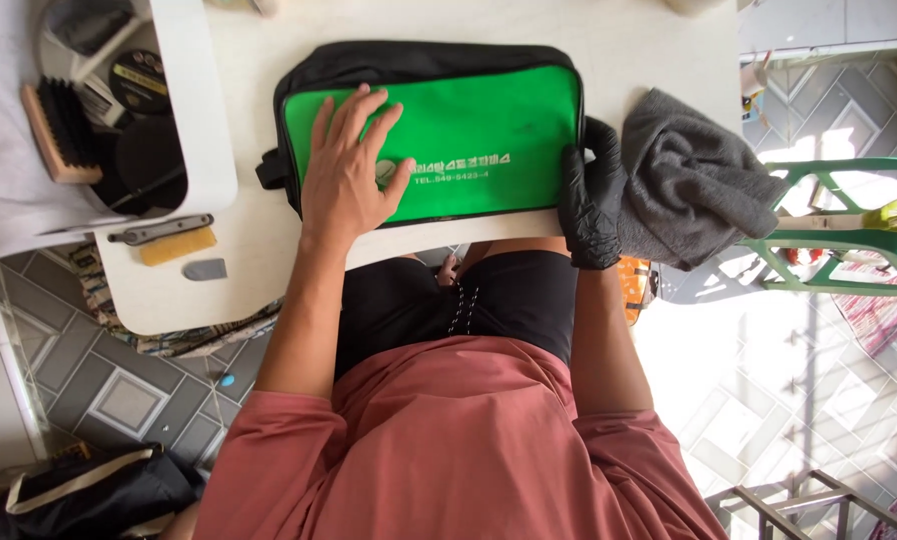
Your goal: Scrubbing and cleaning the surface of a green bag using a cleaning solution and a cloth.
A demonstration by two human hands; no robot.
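A green and black zip bag lies flat on a white table in front of me. My left hand is bare and rests palm down on the bag's left half, fingers spread. My right hand wears a black glove and sits at the bag's right edge, gripping a dark grey cloth that drapes off the table's right side.
A white tray at the left holds a wooden brush and round tins. A small brush with a metal handle and a grey scrap lie beside it. A green plastic chair stands at the right, a dark bag on the tiled floor.
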